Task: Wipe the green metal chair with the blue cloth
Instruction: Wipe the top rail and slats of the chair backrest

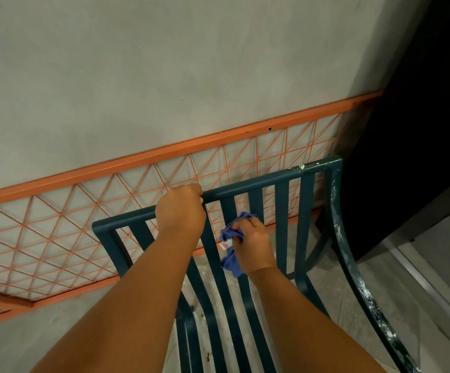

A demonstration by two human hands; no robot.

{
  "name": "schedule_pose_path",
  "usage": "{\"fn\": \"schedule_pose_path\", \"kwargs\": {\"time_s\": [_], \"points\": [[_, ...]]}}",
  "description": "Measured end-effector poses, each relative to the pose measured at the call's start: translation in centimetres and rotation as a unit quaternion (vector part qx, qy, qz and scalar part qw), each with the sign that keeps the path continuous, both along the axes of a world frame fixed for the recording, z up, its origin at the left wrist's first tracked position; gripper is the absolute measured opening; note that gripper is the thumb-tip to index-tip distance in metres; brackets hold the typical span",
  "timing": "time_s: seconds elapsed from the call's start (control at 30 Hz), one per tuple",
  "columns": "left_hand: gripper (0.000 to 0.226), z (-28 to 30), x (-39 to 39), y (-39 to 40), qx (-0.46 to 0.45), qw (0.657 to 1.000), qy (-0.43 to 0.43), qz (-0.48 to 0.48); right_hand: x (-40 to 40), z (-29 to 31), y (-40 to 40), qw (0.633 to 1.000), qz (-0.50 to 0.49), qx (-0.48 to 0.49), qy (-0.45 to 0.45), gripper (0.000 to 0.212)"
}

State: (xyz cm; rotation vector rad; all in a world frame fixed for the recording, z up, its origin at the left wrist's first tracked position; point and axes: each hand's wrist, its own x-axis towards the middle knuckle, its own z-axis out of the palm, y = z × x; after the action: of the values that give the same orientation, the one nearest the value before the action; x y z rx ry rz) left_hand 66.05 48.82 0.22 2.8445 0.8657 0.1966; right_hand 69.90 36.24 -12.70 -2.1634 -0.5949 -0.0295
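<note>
The dark green metal chair fills the lower middle of the head view, its slatted back rising toward an orange fence. White specks dot its top rail at the right and its right side bar. My left hand grips the top rail near its middle. My right hand holds the crumpled blue cloth against one of the vertical slats, just below the top rail. A small white and pink tag hangs from the cloth.
An orange metal lattice fence runs along a grey wall right behind the chair. A dark panel stands at the right, with a metal floor strip below it. The grey floor under the chair is stained.
</note>
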Motion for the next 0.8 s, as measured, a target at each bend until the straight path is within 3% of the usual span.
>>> {"fn": "schedule_pose_path", "kwargs": {"time_s": [0.1,0.2,0.3,0.37,0.47,0.6,0.7,0.8], "points": [[0.023,0.0,0.0,-0.1,-0.002,1.0,-0.004,0.001,0.1,3.1,-0.2,0.99,-0.076,0.116,0.019,0.016],[0.019,0.1,0.1,-0.2,0.012,1.0,0.004,0.003,0.7,7.3,1.3,0.971,-0.1,0.201,-0.082,0.021],[0.021,0.3,0.0,-0.3,0.019,1.0,0.007,0.01,1.8,7.8,3.1,0.973,-0.024,0.125,-0.191,0.028],[0.019,0.2,0.0,-0.3,0.011,1.0,-0.003,0.012,2.5,6.9,3.1,0.97,0.042,0.003,-0.24,0.033],[0.018,0.1,0.0,-0.2,0.009,1.0,-0.005,0.008,4.0,6.5,1.5,0.955,0.072,-0.122,-0.262,0.037],[0.02,0.1,0.0,-0.2,0.023,1.0,0.002,0.003,6.5,9.4,1.5,0.95,0.006,-0.254,-0.182,0.038],[0.021,0.0,-0.1,-0.2,0.017,1.0,-0.01,0.0,7.8,12.5,4.0,0.908,0.079,-0.409,-0.035,0.037],[0.021,0.0,-0.3,0.0,0.009,1.0,-0.016,-0.003,9.2,14.4,4.6,0.893,0.178,-0.406,0.075,0.037]]}}
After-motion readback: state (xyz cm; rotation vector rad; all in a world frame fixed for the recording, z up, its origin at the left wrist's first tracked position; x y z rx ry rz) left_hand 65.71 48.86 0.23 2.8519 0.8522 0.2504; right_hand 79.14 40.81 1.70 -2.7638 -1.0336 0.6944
